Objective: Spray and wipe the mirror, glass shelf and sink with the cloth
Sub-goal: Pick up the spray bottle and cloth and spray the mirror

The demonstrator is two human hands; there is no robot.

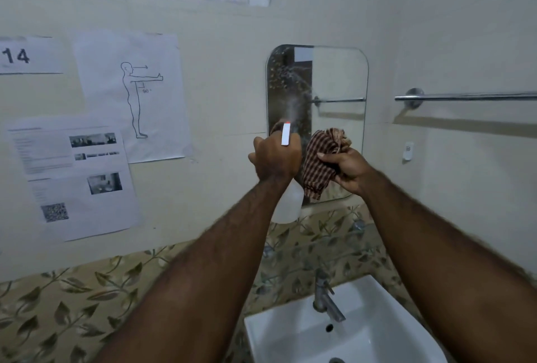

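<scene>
Pale bathroom walls with a band of leaf-pattern tiles surround the scene; nearest to the camera, at the bottom, is the white sink (pixel 293 333) with its metal tap (pixel 327 303), dry as far as I can judge and not yet wiped. Above it both forearms reach forward and up; the left hand (pixel 276 158) has its fingers clenched around the neck of a translucent spray bottle (pixel 287 203), whose white nozzle (pixel 286 134) points up and away to the glass; the right hand (pixel 347 169) has its fingers closed around a bunched checked cloth (pixel 321 159), which hangs just beside the bottle. Behind the hands is the mirror (pixel 338 72), upright with its long axis vertical; a mist (pixel 293 107) goes from the nozzle to its left part, where droplets (pixel 280 75) already sit. The cloth is low, in front of the mirror's bottom edge, so the wet area lies up and to the left from it; the right hand is the one that should wipe. The glass shelf may be under the mirror, but I cannot see it clearly. Farther right, a chrome towel rail (pixel 465 97) is on the wall; papers (pixel 130 95) hang at the left.
</scene>
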